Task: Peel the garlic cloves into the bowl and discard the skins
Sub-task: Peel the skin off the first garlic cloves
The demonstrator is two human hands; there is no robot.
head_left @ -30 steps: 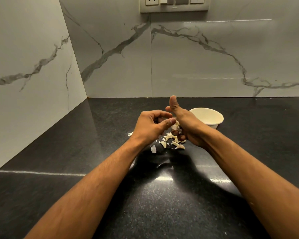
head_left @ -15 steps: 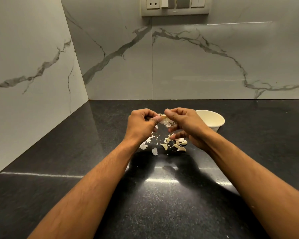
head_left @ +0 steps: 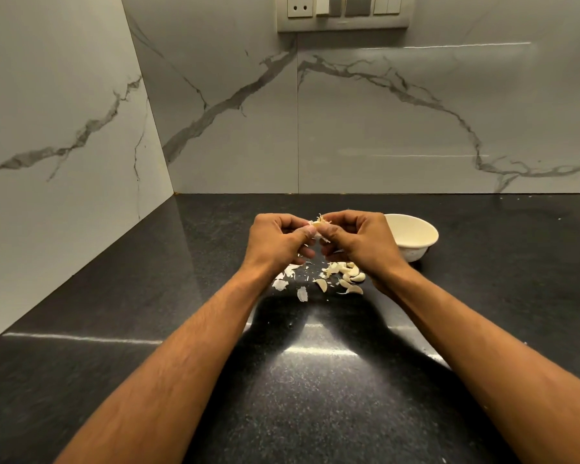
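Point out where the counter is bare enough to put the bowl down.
Bare counter lies left of the skins, toward the left wall, and right of the bowl, toward the counter's right end. It is crowded under the left hand and right hand, which pinch a garlic piece above loose cloves.

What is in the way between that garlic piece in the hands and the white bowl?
Nothing visible on the counter. The garlic piece is pinched between the left hand and right hand, and the bowl sits just beyond the right hand, which itself partly overlaps the bowl's near rim from this view.
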